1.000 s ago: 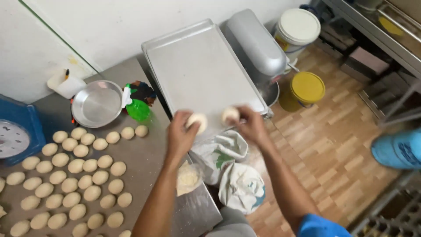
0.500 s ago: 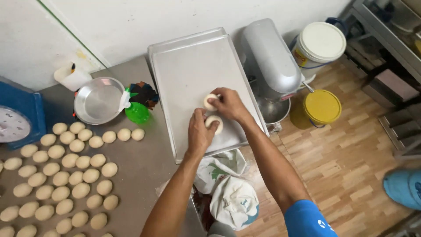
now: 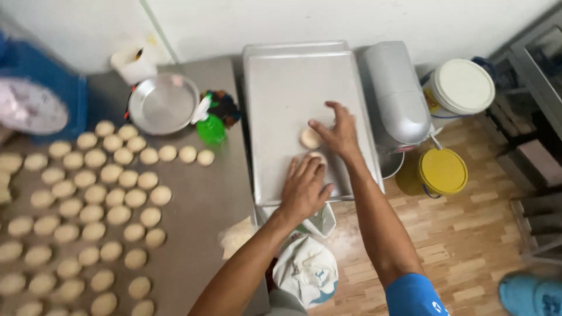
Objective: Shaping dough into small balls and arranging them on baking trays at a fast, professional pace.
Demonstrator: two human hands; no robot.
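On the steel baking tray (image 3: 287, 88), near its front right part, both our hands are down over two small dough rounds. Our left hand (image 3: 303, 190) lies palm down with the fingers flat and close together, covering one dough round (image 3: 319, 156) so that only its far edge peeks out past the fingertips. Our right hand (image 3: 336, 133) reaches in from the right, fingers loosely spread and curved, their tips touching the second dough round (image 3: 309, 138), which sits just beyond the first. We cannot tell whether that hand presses or merely rests on it.

Left of the tray, on the grey table (image 3: 199, 205), we see many rows of dough discs (image 3: 105, 193) laid out close together. Behind them stand a round metal pan (image 3: 164, 103), a green bottle (image 3: 211, 129) and a white cup (image 3: 133, 63); a blue weighing scale (image 3: 35, 105) sits at the far left. Right of the tray stands a grey stand mixer (image 3: 398, 93), with a white-lidded bucket (image 3: 459, 88) and a yellow-lidded bucket (image 3: 442, 171) on the wooden floor. Below the tray's front edge hangs a white bag (image 3: 305, 272).
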